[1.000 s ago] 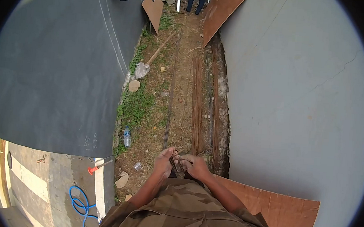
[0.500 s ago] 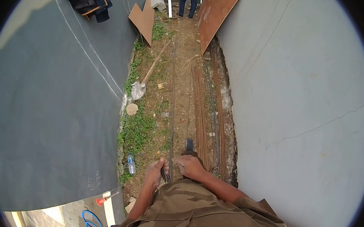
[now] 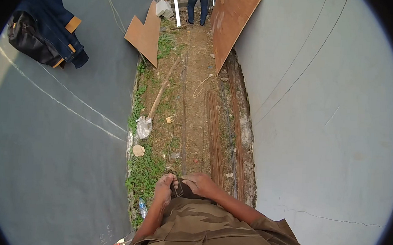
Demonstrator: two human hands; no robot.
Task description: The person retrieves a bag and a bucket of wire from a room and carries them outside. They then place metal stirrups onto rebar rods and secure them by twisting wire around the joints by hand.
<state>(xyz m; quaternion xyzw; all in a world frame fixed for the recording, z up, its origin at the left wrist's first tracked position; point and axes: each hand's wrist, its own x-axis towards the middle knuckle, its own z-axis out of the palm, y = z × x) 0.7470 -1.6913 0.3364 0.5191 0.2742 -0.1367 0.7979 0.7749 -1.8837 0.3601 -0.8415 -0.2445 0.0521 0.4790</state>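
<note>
My left grip (image 3: 165, 184) is curled closed on a bent metal loop (image 3: 181, 189), which shows between my two hands. My right grip (image 3: 201, 185) sits just right of the loop, fingers partly bent; at this size I can't tell whether it touches or holds anything. I judge this a handling step; the next move calls for a firm left hold. Rusty rods (image 3: 212, 137) lie beyond the loop, to its right.
</note>
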